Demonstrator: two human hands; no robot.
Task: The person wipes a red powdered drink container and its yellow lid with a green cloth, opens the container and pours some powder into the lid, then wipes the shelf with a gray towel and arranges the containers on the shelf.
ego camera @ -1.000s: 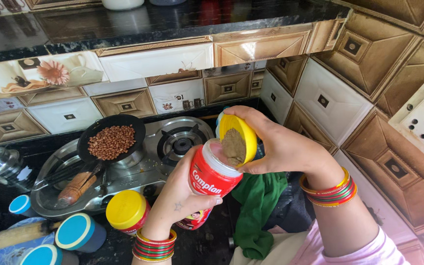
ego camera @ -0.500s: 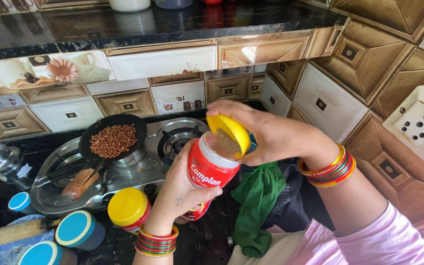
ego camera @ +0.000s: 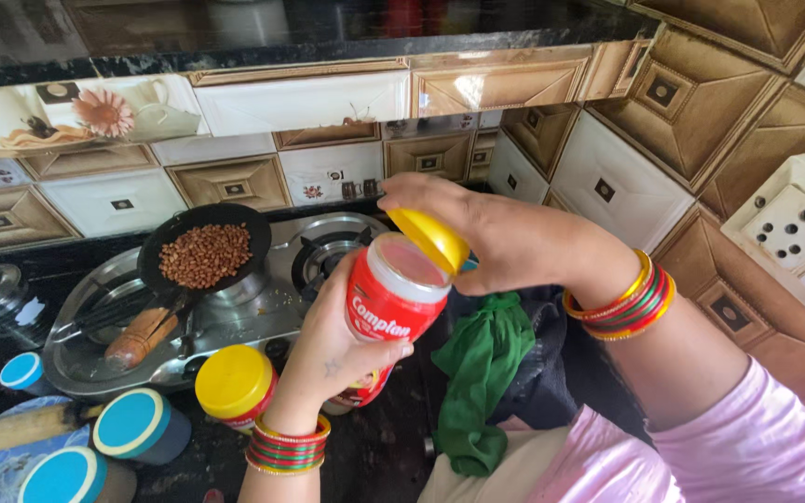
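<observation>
My left hand [ego camera: 333, 349] grips a red plastic jar [ego camera: 386, 312] with a white rim, tilted toward the right. Its mouth is uncovered. My right hand [ego camera: 505, 242] holds the jar's yellow lid [ego camera: 430, 238] just above and to the right of the mouth. Both wrists wear red, green and gold bangles. Behind the jar stands a steel two-burner stove [ego camera: 235, 307]. A small black pan [ego camera: 202, 251] with brown peanuts sits on its left burner, wooden handle toward me.
A second jar with a yellow lid [ego camera: 233, 384] stands on the dark counter below the stove. Several blue-lidded containers [ego camera: 128, 424] sit at lower left, near a rolling pin [ego camera: 11, 428]. A green cloth [ego camera: 482, 373] lies right of the jar. A white socket panel [ego camera: 798, 228] is on the right wall.
My right hand has turned the yellow lid from facing me, its underside showing, down toward the jar's mouth. The jar has risen slightly in view.
</observation>
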